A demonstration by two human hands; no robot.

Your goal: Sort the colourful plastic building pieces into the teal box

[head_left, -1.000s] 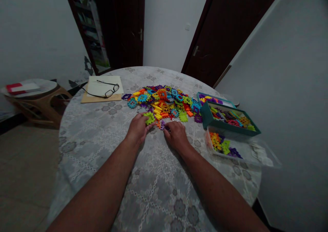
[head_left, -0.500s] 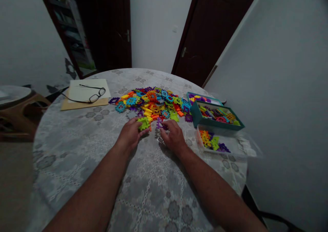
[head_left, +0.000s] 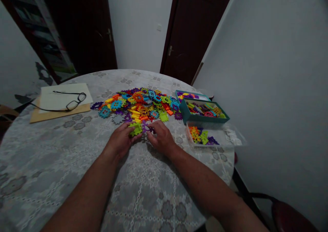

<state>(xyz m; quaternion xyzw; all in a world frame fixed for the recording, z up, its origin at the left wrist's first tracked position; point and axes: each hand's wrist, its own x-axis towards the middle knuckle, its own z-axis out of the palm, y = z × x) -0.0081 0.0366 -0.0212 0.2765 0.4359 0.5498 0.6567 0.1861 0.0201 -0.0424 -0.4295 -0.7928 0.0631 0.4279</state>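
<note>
In my left hand [head_left: 121, 140] is a lime-green toothed building piece [head_left: 136, 129], held between thumb and fingers with its hollow side showing. My right hand [head_left: 161, 136] pinches a purple toothed building piece [head_left: 145, 126], partly covered by my fingers. The purple piece's edge is right against the green one; whether their teeth interlock I cannot tell. Just beyond both hands lies a heap of coloured building pieces [head_left: 138, 98], with yellow and orange pegs [head_left: 135, 115] along its near side.
Eyeglasses [head_left: 72, 104] rest on paper and a board [head_left: 36, 115] at the left. On the right stand a teal box [head_left: 205, 117] of pieces, another shallow teal box [head_left: 191, 97] behind it, and a clear plastic tray [head_left: 217, 136] in front. A patterned cloth [head_left: 143, 191] covers the round table.
My hands have come together, bringing the purple piece up against the green one. The camera view has turned a little to the right.
</note>
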